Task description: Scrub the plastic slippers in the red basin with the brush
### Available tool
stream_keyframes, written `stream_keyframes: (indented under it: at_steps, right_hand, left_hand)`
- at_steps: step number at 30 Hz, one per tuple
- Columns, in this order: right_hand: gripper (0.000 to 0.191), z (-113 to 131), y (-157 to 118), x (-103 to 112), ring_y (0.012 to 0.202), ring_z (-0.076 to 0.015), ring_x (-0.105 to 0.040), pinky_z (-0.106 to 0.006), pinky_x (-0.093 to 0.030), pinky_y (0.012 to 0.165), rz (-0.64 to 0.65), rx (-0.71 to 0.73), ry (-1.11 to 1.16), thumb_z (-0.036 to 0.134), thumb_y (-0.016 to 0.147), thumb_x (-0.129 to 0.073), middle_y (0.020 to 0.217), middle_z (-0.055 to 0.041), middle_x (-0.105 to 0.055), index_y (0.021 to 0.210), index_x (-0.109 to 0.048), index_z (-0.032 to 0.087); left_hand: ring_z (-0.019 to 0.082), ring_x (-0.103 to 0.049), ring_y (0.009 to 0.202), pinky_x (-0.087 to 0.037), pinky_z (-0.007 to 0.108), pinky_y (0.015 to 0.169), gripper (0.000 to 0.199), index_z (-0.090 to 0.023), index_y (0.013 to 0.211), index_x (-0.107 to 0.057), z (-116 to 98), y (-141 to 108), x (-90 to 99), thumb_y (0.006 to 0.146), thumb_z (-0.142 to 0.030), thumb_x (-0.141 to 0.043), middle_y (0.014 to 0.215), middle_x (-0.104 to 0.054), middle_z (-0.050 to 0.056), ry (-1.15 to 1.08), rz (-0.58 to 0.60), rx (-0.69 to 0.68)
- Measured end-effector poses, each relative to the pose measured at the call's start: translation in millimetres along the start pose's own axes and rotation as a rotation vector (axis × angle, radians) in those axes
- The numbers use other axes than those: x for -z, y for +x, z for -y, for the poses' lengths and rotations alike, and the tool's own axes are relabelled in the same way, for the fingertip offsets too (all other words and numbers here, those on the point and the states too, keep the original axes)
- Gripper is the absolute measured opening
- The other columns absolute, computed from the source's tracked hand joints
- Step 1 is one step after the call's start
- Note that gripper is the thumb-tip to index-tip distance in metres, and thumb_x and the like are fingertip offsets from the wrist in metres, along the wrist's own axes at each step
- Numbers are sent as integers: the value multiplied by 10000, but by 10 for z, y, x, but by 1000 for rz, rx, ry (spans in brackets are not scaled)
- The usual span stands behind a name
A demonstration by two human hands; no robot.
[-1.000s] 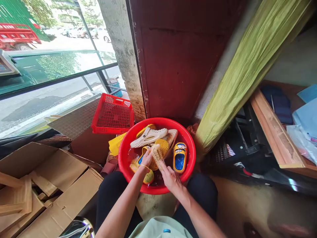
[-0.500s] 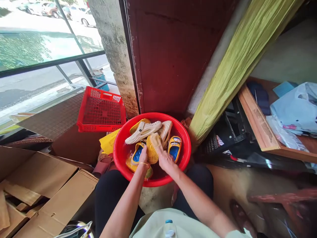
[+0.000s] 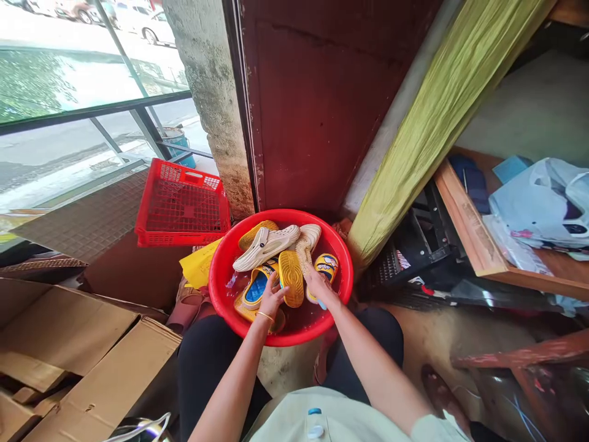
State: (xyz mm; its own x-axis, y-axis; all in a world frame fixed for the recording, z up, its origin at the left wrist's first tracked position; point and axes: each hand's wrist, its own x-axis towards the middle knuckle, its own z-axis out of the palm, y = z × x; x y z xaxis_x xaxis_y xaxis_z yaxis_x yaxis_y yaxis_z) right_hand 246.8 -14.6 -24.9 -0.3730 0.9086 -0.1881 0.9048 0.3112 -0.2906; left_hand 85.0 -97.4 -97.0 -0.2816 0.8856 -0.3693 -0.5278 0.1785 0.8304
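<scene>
A red basin (image 3: 280, 339) holds dark water and several shoes. In it a yellow shoe (image 3: 291, 285) stands with its ridged sole facing up, and my left hand (image 3: 273, 298) has its fingers apart at that shoe's left side. My right hand (image 3: 321, 287) is closed on a beige brush (image 3: 304, 256), right of the yellow sole. A cream clog (image 3: 267, 247) lies across the top of the pile, with another cream shoe behind the brush. Yellow shoes with blue insoles (image 3: 256, 288) sit under my left hand and right of my right hand.
A red plastic crate (image 3: 184, 205) stands behind the basin to the left. Cardboard boxes (image 3: 78, 325) fill the lower left. A yellow-green curtain (image 3: 409, 159) hangs at the right, beside a wooden shelf (image 3: 492, 245) with plastic bags. A dark red door is behind.
My left hand has loosened and spread its fingers. The brush has left the yellow sole and moved right with my right hand. The view has shifted slightly.
</scene>
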Motion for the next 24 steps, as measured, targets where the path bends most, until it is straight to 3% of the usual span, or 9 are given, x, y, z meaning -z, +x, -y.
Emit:
stream_keyframes:
  at_steps: [3, 7, 12, 14, 18, 21, 24]
  right_hand:
    - [634, -68, -78, -135, 1128, -305, -739, -377, -551, 944, 48, -47, 50, 212, 1041, -431, 1231, -217, -753, 1662, -314, 151]
    - [670, -140, -165, -250, 1013, -309, -773, -385, -561, 884, 122, -116, 168, 165, 1010, -480, 1077, -218, -784, 1659, -314, 149]
    - [643, -203, -159, -246, 577, -172, -709, -255, -564, 584, 110, -182, 461, 242, 1042, -438, 870, -89, -774, 1668, -296, 241]
    - [638, -213, -186, -239, 521, -135, -661, -219, -545, 511, 76, -222, 608, 282, 1056, -401, 853, -51, -752, 1676, -259, 241]
    - [645, -199, -322, -242, 653, -156, -717, -224, -589, 545, -78, -181, 746, 364, 1067, -381, 952, -65, -766, 1676, -242, 205]
    - [617, -161, -434, -278, 1028, -236, -757, -322, -645, 838, -235, -33, 674, 334, 1043, -422, 1223, -120, -760, 1642, -353, 202]
    - [610, -131, -499, -331, 1298, -269, -653, -385, -552, 1074, -306, 93, 555, 259, 1009, -448, 1475, -136, -637, 1612, -411, 182]
  left_hand:
    - [298, -736, 972, -581, 423, 851, 1011, -173, 1578, -386, 60, -21, 25, 699, -364, -846, 1118, -760, 137, 157, 53, -110]
    - [327, -700, 1107, -535, 490, 994, 754, -164, 1485, -514, 97, -94, 1, 805, -412, -725, 1246, -724, 146, 487, -65, -413]
    - [324, -619, 1297, -476, 472, 1101, 729, -186, 1573, -417, 66, -264, -86, 895, -349, -630, 1440, -631, 170, 785, -93, -681]
    - [338, -622, 1292, -478, 496, 1091, 776, -151, 1625, -321, 61, -298, -122, 912, -299, -589, 1450, -618, 207, 904, -94, -723]
    - [374, -668, 1215, -508, 532, 1027, 823, -100, 1658, -218, 92, -293, -136, 906, -222, -531, 1424, -629, 254, 1107, -166, -706]
    - [382, -696, 1165, -522, 525, 1002, 866, -97, 1663, -206, 110, -264, -97, 879, -216, -554, 1407, -643, 254, 1140, -202, -655]
    - [398, -710, 1131, -526, 535, 997, 907, -79, 1658, -213, 91, -238, -49, 869, -280, -612, 1324, -687, 252, 1075, -159, -589]
